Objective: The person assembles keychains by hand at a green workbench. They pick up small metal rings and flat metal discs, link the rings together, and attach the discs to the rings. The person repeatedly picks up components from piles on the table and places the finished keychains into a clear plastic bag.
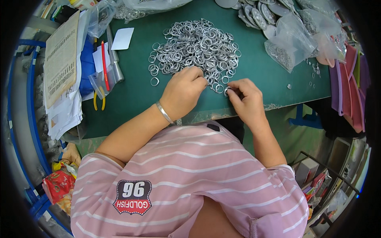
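Observation:
A heap of silver metal rings [194, 47] lies on the green table mat. At the heap's near edge is my left hand [183, 92], its fingers curled together among the rings. Whatever those fingers pinch, if anything, is hidden behind them. To its right, my right hand [248, 100] pinches a metal ring [226, 91] between thumb and fingers, just off the heap's lower right side. One loose ring [154, 81] sits apart at the heap's lower left. A silver bangle [164, 112] circles my left wrist.
On the left are papers [61, 59], a red pencil [105, 65], yellow-handled pliers [99, 99] and a white card [122, 38]. Round metal discs [258, 16] and clear plastic bags [289, 39] of small parts crowd the far right. The table's near edge [285, 104] runs beneath my forearms.

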A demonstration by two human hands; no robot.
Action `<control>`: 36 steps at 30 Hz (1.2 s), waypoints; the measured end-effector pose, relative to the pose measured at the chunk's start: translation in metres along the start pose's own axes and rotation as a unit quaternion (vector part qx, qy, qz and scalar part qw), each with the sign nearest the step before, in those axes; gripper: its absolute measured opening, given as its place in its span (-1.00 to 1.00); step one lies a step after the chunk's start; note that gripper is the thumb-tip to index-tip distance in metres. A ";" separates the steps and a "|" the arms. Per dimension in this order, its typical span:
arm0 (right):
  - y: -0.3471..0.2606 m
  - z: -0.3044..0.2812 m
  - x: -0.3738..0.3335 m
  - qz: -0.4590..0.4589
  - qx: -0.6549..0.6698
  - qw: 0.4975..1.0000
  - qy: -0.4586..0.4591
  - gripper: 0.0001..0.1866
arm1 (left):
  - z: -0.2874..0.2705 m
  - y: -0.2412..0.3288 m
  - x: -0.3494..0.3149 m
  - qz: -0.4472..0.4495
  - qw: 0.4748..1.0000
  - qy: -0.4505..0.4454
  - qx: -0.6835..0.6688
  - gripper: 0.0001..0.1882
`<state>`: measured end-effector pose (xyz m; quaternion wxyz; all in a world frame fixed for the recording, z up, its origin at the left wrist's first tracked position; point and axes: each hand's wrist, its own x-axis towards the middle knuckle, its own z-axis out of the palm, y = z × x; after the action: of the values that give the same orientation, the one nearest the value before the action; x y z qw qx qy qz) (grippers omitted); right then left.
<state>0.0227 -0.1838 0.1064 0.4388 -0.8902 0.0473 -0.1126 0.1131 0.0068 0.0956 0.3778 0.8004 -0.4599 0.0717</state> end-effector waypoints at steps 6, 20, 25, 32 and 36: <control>0.008 -0.014 0.002 -0.005 -0.004 1.000 0.004 -0.90 | 0.007 0.013 0.005 0.008 0.999 -0.044 -0.026 -0.82; 0.013 -0.009 0.000 -0.039 -0.006 0.999 -0.007 -0.79 | -0.002 0.012 -0.003 -0.015 0.995 -0.094 -0.028 -0.78; 0.007 -0.005 0.004 -0.072 -0.078 0.993 -0.046 -0.82 | -0.006 0.016 -0.001 -0.061 0.994 -0.031 -0.085 -0.82; -0.005 -0.006 0.011 -0.103 -0.150 0.979 -0.094 -0.86 | -0.004 0.019 -0.002 -0.081 0.990 -0.012 -0.118 -0.85; -0.002 -0.009 0.010 -0.025 -0.043 0.993 -0.104 -0.84 | -0.006 0.021 0.000 -0.097 0.985 -0.006 -0.141 -0.86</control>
<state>0.0304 -0.1909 0.1151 0.3997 -0.9161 -0.0164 -0.0286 0.0979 0.0048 0.1111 0.4890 0.7806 -0.3876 -0.0353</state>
